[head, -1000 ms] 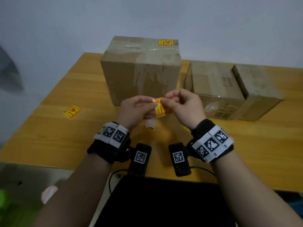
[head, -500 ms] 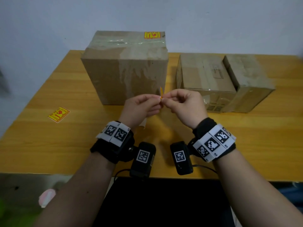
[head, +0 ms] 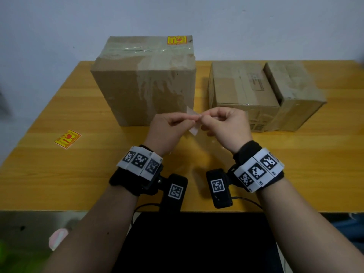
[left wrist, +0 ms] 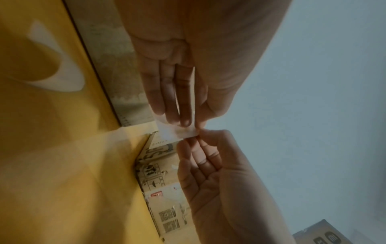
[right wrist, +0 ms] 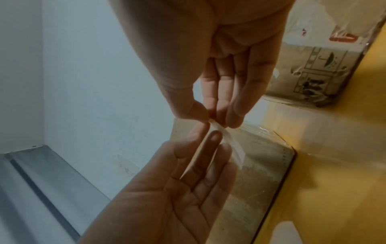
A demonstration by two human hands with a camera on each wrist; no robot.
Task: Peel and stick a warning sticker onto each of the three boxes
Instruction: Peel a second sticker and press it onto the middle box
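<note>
Both hands meet above the table in front of the large cardboard box [head: 145,81], which carries a yellow warning sticker [head: 176,40] on its top. Between them is another sticker [head: 194,122] with its pale back turned to me. My left hand [head: 187,121] pinches it between thumb and straight fingers, seen close in the left wrist view [left wrist: 189,122]. My right hand [head: 203,118] pinches its near corner with thumb and fingertips [right wrist: 211,118]. Two smaller boxes [head: 242,89] [head: 295,95] stand side by side at the right with no yellow sticker showing.
A third yellow sticker [head: 67,139] lies flat on the wooden table [head: 295,164] at the left. A curled white backing paper [left wrist: 62,74] lies on the table under the hands. A wall runs close behind the boxes. The table's front edge is under my forearms.
The sticker between the hands has turned from its yellow face, through edge-on, to its pale back. The hands stayed together in front of the large box; my head view shifted slightly.
</note>
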